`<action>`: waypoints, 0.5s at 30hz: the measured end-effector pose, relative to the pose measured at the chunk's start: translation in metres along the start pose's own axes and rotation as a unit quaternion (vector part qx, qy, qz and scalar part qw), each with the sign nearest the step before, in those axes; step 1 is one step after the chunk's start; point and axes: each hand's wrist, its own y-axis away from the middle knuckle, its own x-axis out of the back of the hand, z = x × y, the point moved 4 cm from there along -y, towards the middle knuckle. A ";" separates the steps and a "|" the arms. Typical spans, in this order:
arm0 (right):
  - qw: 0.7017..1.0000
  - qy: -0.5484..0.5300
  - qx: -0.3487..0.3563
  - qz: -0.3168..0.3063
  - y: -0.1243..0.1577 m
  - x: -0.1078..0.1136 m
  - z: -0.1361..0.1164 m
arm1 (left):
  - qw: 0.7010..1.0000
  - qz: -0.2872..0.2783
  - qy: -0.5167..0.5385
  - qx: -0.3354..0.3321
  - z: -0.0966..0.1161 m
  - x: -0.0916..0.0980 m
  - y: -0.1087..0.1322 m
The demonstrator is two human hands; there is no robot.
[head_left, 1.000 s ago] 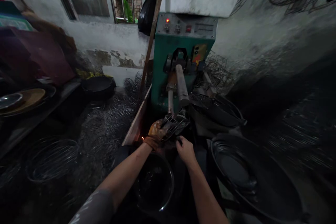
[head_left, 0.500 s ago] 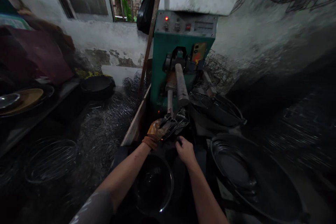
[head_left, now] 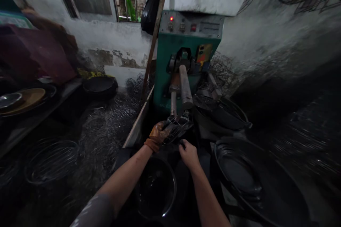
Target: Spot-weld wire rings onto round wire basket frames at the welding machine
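Observation:
My left hand (head_left: pixel 159 133), in a soiled orange-brown glove, is closed on the near left side of a wire frame (head_left: pixel 176 131). The frame sits at the tip of the lower rod (head_left: pixel 173 104) of a green spot-welding machine (head_left: pixel 166 49). Above it, the thicker upper arm (head_left: pixel 185 87) slants toward me. My bare right hand (head_left: pixel 188 152) is just right of and below the frame, fingers curled. Something dark shows at its fingertips, too dim to name. Below my hands, between my forearms, lies a round, shiny-rimmed dark bowl (head_left: pixel 157 186).
Wide dark pans (head_left: pixel 277 184) and a basin (head_left: pixel 234 113) stand on the right. Tangled wire pieces (head_left: pixel 106 127) heap on the left, beside a wooden board (head_left: pixel 137 120). A phone (head_left: pixel 204 53) rests against the machine's front. A round wire rack (head_left: pixel 53 161) lies lower left.
Small orange sparks near the machine's lower rod and below the frame are gone. Both hands stay almost where they were, and the view has shifted slightly.

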 end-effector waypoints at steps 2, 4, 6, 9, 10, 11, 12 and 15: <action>1.000 0.000 -0.005 -0.001 0.000 0.001 0.000 | 1.000 0.000 -0.011 -0.010 0.005 -0.001 0.001; 1.000 0.002 -0.009 -0.002 0.001 0.002 0.000 | 0.999 0.000 -0.031 -0.022 0.012 -0.001 0.003; 1.000 0.004 -0.012 -0.002 0.000 0.003 -0.001 | 0.998 -0.002 -0.049 -0.028 0.017 0.000 0.004; 1.000 0.005 -0.017 0.001 0.000 0.005 -0.002 | 0.998 -0.004 -0.065 -0.021 0.017 -0.001 0.004; 1.000 0.005 -0.019 0.004 0.000 0.006 -0.003 | 0.998 -0.001 -0.065 -0.018 0.017 -0.002 0.003; 1.000 0.004 -0.020 0.009 0.000 0.006 -0.004 | 0.998 0.003 -0.065 -0.016 0.016 -0.002 0.002; 1.000 0.001 -0.020 0.014 0.001 0.006 -0.005 | 0.998 0.004 -0.065 -0.013 0.016 -0.003 0.001; 0.999 -0.024 -0.009 0.027 0.008 0.010 -0.008 | 0.997 -0.007 -0.070 -0.025 0.025 0.000 0.003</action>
